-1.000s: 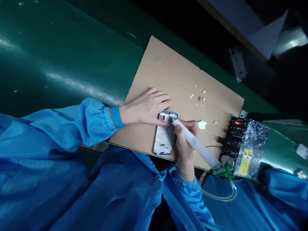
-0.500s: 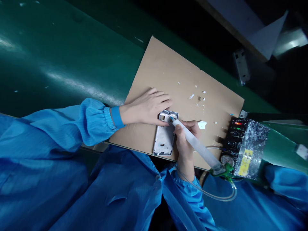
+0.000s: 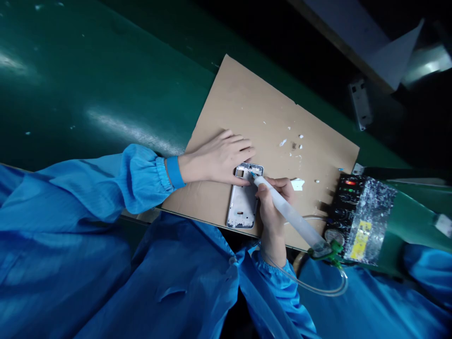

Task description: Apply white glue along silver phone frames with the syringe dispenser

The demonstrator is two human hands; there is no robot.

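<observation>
Fingers (image 3: 278, 181) of the right hand (image 3: 272, 209) are closed pen-style round the dispensing syringe (image 3: 294, 219) near its nozzle, which touches the far end of the phone frame (image 3: 243, 203). The left hand (image 3: 219, 157) lies flat and unclenched, pressing that end's left corner. The frame's long axis runs away from the person on the cardboard sheet (image 3: 247, 103) over the green worktop (image 3: 88, 70). The syringe slants back rightward toward the control box (image 3: 356, 214)

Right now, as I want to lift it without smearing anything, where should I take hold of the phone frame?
Probably by its long side edges at the near end, coming from the cardboard edge. The phone frame lies flat, and the syringe tip sits at its far end.
</observation>
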